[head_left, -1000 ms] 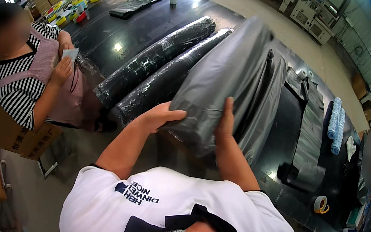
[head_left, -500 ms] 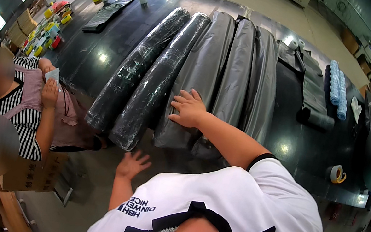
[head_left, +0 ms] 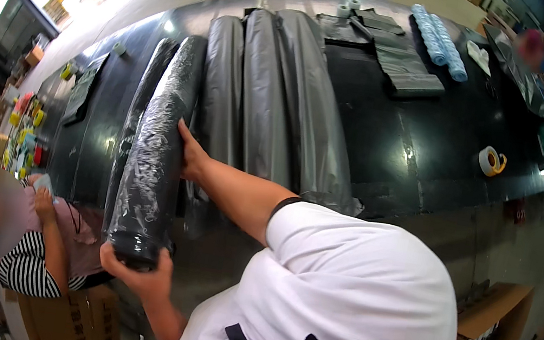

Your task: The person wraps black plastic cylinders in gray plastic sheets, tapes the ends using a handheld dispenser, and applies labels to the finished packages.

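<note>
Your left hand [head_left: 140, 276] cups the near end of a black plastic-wrapped roll [head_left: 157, 152], fingers curled under and around its end at the lower left of the frame. Your right hand [head_left: 190, 156] presses flat against the right side of the same roll about halfway up its length, fingers stretched along the wrap rather than closed around it. So the roll is held between the two hands, one at the end, one on the flank.

That roll lies lengthwise on a long black table [head_left: 432, 145], running from the lower left up toward the centre top of the frame. Just to its left lies a second dark wrapped roll [head_left: 137, 113], touching or nearly touching it. To its right lie three grey rolls [head_left: 269, 98] side by side, close together, their far ends toward the top centre.

Further right on the table, at the upper right, sit folded dark bags [head_left: 402, 66] and two light blue rolls [head_left: 441, 44]. A roll of tape [head_left: 491, 161] rests near the table's right edge.

At the lower left, another person in a striped top [head_left: 26, 263] is beside a cardboard box [head_left: 77, 321]; that person's hand [head_left: 43, 198] holds a small object near the table edge.
</note>
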Tool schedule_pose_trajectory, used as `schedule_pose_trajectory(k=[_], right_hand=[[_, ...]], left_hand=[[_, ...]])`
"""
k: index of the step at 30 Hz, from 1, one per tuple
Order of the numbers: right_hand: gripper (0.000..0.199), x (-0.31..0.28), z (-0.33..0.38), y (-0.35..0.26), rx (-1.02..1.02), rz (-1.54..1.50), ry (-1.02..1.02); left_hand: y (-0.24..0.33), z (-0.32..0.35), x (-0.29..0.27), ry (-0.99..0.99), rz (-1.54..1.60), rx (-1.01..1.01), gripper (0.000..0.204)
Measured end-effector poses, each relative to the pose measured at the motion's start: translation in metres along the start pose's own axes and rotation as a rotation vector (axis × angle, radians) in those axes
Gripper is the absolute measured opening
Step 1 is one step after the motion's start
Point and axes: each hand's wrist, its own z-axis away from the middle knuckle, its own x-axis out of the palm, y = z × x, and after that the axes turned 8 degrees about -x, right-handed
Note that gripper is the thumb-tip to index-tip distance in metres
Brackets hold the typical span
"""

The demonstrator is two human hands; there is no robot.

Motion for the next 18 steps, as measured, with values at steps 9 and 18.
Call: schedule_pose_trajectory(k=[9, 18], right_hand=[[0.057, 0.045, 0.059, -0.067, -0.168, -0.1, -0.326], [0.059, 0.109, 0.314, -0.331, -0.723, 1.104, -0.222]], left_hand=[[0.076, 0.053, 0.012, 0.152, -0.053, 0.732, 0.091], [0.232, 0.034, 0.147, -0.655, 1.033, -0.024, 0.113]])
